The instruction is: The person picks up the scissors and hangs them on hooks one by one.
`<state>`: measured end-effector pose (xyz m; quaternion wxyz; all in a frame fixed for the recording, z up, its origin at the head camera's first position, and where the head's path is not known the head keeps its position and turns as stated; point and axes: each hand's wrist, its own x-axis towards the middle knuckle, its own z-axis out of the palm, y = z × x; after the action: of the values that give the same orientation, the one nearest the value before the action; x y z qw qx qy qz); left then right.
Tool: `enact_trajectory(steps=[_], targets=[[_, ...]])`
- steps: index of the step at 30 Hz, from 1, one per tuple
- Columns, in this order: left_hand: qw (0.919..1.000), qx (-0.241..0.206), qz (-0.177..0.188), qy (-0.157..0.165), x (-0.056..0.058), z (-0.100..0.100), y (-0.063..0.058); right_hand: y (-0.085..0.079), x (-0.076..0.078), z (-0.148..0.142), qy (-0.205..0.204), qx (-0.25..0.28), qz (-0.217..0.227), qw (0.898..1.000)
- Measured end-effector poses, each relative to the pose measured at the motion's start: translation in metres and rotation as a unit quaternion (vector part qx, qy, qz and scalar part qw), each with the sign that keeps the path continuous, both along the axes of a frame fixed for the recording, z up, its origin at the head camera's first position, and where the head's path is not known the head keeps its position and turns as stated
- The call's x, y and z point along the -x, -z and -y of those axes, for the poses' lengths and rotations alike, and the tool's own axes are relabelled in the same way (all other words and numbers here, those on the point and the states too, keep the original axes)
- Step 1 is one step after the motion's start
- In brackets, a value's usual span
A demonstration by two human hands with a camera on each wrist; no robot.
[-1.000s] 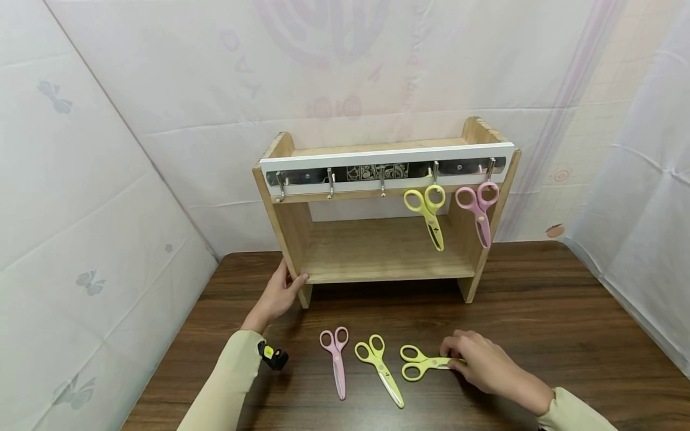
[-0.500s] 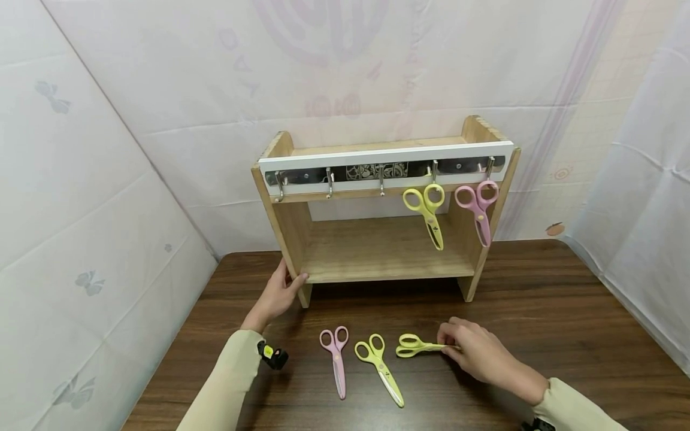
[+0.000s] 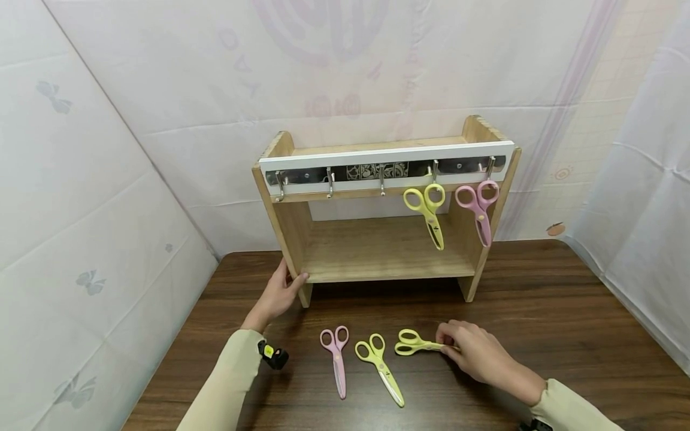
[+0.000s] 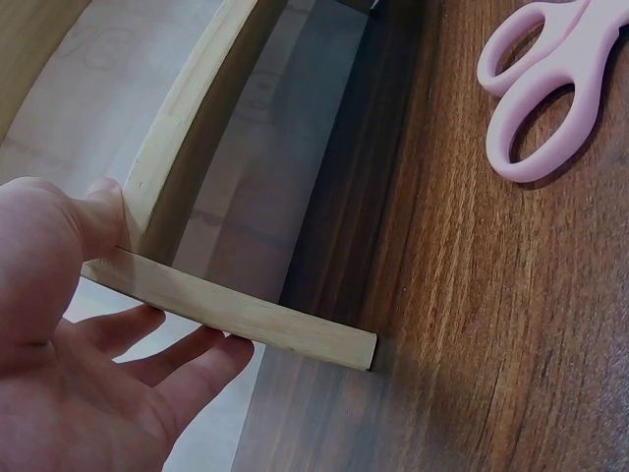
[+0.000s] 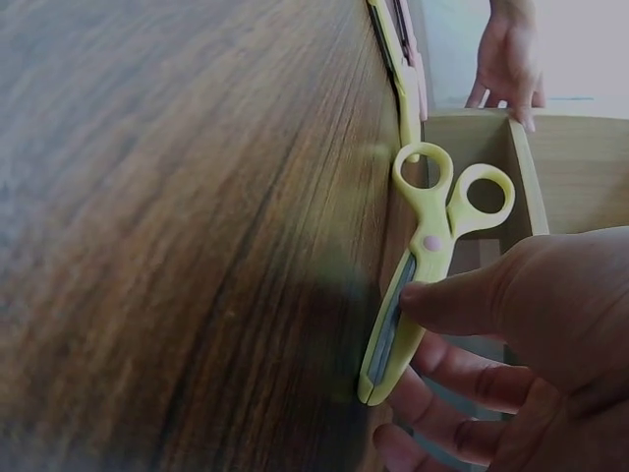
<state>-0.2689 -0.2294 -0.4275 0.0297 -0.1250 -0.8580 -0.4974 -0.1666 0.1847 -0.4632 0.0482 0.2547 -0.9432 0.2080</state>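
Between thumb and fingers my right hand [image 3: 477, 353] pinches a pair of yellow scissors [image 5: 428, 231] by the blade end, handles pointing left over the table. My left hand [image 3: 277, 297] grips the lower left side panel of a wooden shelf [image 3: 388, 239], thumb in front and fingers behind, as the left wrist view shows. Pink scissors [image 3: 336, 362] and another yellow pair of scissors [image 3: 380, 370] lie on the table in front of the shelf. From the shelf's hook rail [image 3: 385, 172] hang yellow scissors [image 3: 428, 212] and, at the far right hook, pink scissors [image 3: 480, 209].
The dark wood table [image 3: 550, 299] carries the shelf near its back edge. White patterned cloth [image 3: 188, 90] covers the walls behind and to the left. The rail's left [image 3: 279, 185] and middle hooks [image 3: 382, 181] bear nothing.
The right hand has raised and tilted the yellow scissors from the table, shifting slightly up and left. The left hand stays on the shelf panel.
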Motion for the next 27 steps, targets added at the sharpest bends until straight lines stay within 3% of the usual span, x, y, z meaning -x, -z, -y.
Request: enact_trajectory(steps=[7,12,19,23,27], targets=[[1.0000,0.002,-0.006,0.003,0.000,0.000,-0.001,-0.003,0.001,-0.002,-0.011,-0.013,-0.016,1.000],[1.0000,0.000,-0.002,0.004,-0.003,-0.003,-0.005,-0.015,0.003,-0.003,-0.029,-0.020,-0.046,0.998],[0.9999,0.010,0.009,0.007,-0.021,-0.012,-0.031,-0.056,0.013,0.002,-0.049,0.010,-0.150,0.987],[0.9999,0.003,0.013,0.006,-0.023,-0.013,-0.033,-0.083,0.020,0.006,-0.065,0.045,-0.211,0.974],[0.9999,0.000,0.006,0.008,-0.024,-0.013,-0.034,-0.106,0.025,0.011,-0.071,0.082,-0.244,0.964]])
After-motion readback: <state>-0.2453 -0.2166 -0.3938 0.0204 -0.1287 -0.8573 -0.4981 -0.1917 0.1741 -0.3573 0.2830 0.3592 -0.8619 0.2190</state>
